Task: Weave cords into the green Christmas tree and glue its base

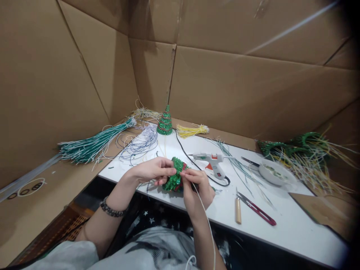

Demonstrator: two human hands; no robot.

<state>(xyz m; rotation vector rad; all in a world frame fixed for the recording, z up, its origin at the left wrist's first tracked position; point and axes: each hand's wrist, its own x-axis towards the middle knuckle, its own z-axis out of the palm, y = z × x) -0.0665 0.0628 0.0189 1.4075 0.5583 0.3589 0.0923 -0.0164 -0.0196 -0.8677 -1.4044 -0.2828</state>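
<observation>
A green piece with red bands (174, 179) is between my two hands at the table's front edge. My left hand (157, 170) is closed at its left side, thumb and fingers on the green surface. From the right, my right hand (198, 183) pinches at the red band, and a thin white cord (207, 217) runs from these fingertips down toward my lap. What exactly lies between the right fingertips is too small to make out. Behind stands an upright green cone-shaped tree with red bands (165, 122).
On the white table (180, 144) lie a glue gun (212, 161), a wooden-handled awl (238, 212), red snips (260, 212) and a white bowl (274, 173). Bundles of green cords (95, 144) and yellow cords (192, 130) lie left and behind. Cardboard walls surround the table.
</observation>
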